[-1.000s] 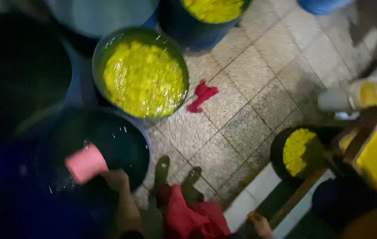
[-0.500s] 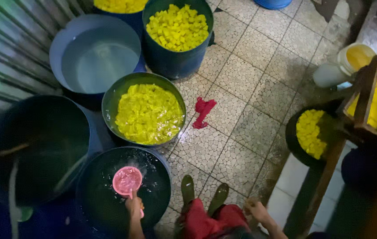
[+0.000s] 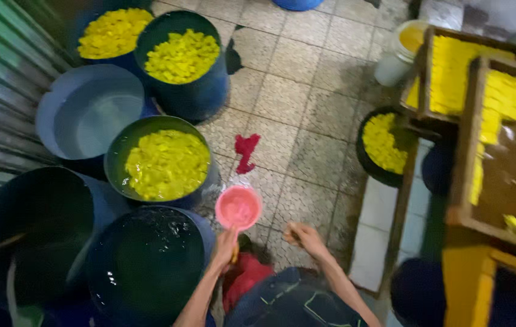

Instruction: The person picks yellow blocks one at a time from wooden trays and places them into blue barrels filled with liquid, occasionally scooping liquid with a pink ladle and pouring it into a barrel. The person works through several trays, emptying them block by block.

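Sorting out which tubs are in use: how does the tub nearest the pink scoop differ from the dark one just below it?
The green tub is heaped with yellow chunks; the dark tub holds only clear water. The green tub sits farther from the person; the dark tub is beside the left hand, which holds the pink scoop. Both are round, open and stand on the tiled floor.

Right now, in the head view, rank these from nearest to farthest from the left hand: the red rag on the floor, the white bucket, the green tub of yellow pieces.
Measured from the left hand, which holds the pink scoop:
1. Green tub of yellow pieces, just up and left of it.
2. Red rag, on the tiles straight ahead.
3. White bucket, far off at the upper right.
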